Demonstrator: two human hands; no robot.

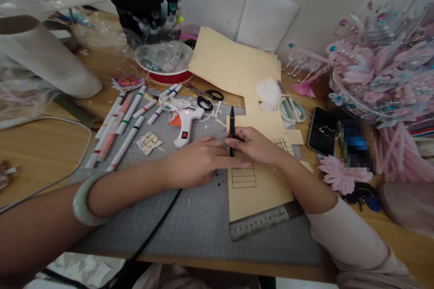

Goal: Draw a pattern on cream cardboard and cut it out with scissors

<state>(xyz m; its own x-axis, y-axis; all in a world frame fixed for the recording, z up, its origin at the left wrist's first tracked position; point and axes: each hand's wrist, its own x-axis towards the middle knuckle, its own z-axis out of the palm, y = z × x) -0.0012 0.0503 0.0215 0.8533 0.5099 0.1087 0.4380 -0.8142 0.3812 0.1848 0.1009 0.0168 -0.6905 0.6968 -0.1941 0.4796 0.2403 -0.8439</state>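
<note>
My right hand (251, 143) holds a black marker (232, 122) upright between its fingers, over a tan card sheet (261, 198). Beside it my left hand (203, 160) lies across the left edge of the sheet, its index finger stretched out to a drawn rectangle (244, 176) divided by lines. Nothing shows in my left hand. A metal ruler (257, 222) lies along the sheet's lower edge. More black line marks (284, 145) are partly behind my right wrist.
On the grey cutting mat (190, 230) are a white glue gun (185, 128), several markers (127, 144) and black-handled scissors (205, 103). Behind are stacked tan sheets (233, 61) and a red-white bowl (169, 76). A phone (322, 131) and pink decorations (379, 72) are right.
</note>
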